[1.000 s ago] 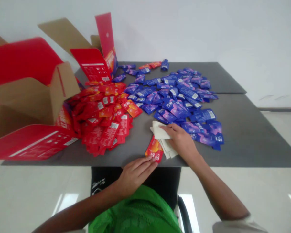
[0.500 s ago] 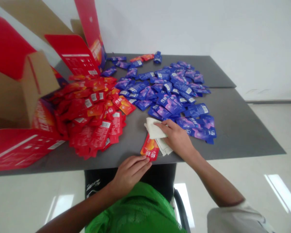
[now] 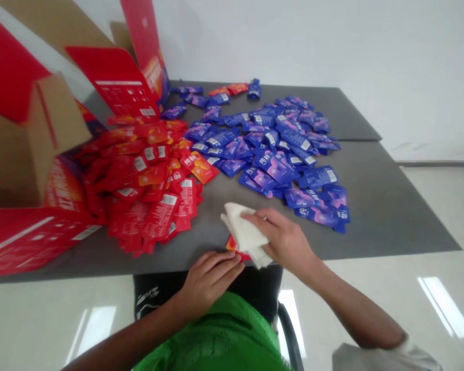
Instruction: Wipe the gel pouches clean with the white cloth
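Note:
A single red sachet [image 3: 234, 246] lies at the table's near edge, mostly hidden under a white cloth [image 3: 243, 232]. My right hand [image 3: 284, 241] rests on that cloth with fingers laid flat, pressing it over the sachet. My left hand [image 3: 209, 281] sits at the table edge, its fingertips stretched out and touching the sachet's near end. A heap of red sachets [image 3: 143, 175] spreads to the left, and a heap of blue sachets [image 3: 278, 149] to the right and behind.
An open red-and-brown cardboard box [image 3: 31, 154] with raised flaps stands at the left of the grey table [image 3: 390, 206]. A second table section joins at the back. A chair edge and green clothing show below. The floor is glossy white.
My right hand has slid the white cloth left and toward me, so it now covers most of the red sachet. My left hand stays at the sachet's near end. The view shifted slightly.

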The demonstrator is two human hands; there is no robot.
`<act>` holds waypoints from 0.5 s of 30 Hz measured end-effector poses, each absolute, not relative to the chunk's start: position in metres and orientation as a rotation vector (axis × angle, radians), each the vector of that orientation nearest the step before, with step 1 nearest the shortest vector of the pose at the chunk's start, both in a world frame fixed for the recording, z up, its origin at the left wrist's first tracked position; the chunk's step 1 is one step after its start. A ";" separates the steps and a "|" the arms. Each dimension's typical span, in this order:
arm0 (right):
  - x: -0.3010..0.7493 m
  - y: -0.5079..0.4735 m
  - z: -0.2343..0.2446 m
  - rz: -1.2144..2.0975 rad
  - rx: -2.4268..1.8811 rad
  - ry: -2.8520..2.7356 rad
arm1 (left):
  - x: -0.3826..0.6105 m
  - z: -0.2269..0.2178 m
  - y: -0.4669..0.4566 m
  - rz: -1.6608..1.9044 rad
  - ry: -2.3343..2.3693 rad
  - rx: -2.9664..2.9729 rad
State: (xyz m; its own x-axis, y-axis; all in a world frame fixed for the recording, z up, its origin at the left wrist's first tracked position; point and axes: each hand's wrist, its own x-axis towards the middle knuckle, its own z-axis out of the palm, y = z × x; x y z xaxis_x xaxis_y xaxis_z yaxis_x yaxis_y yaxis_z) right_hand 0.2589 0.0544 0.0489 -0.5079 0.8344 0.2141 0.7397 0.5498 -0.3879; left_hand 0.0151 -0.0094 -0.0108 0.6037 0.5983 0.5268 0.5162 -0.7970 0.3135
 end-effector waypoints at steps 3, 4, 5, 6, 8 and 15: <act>0.251 0.042 0.042 0.475 -1.097 -2.543 | 0.016 -0.013 -0.010 1.009 0.973 2.684; 0.251 0.045 0.040 0.495 -1.121 -2.548 | 0.016 -0.013 -0.010 1.004 0.969 2.688; 0.253 0.051 0.039 0.492 -1.190 -2.531 | 0.016 -0.012 -0.010 0.985 0.957 2.695; 0.256 0.058 0.040 0.461 -1.284 -2.493 | 0.016 -0.011 -0.009 0.961 0.947 2.697; 0.263 0.070 0.044 0.352 -1.414 -2.410 | 0.015 -0.009 -0.008 0.942 0.933 2.700; 0.248 0.041 0.043 0.445 -1.069 -2.541 | 0.015 -0.012 -0.008 1.063 0.928 2.676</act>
State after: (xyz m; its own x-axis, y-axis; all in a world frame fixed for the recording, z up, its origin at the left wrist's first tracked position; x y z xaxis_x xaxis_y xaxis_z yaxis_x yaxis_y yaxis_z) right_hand 0.2478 0.0410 0.0425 -0.6555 0.7303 0.1924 0.6214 0.6663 -0.4122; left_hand 0.0151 -0.0080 -0.0122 0.5664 0.5817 0.5838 0.5004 -0.8056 0.3173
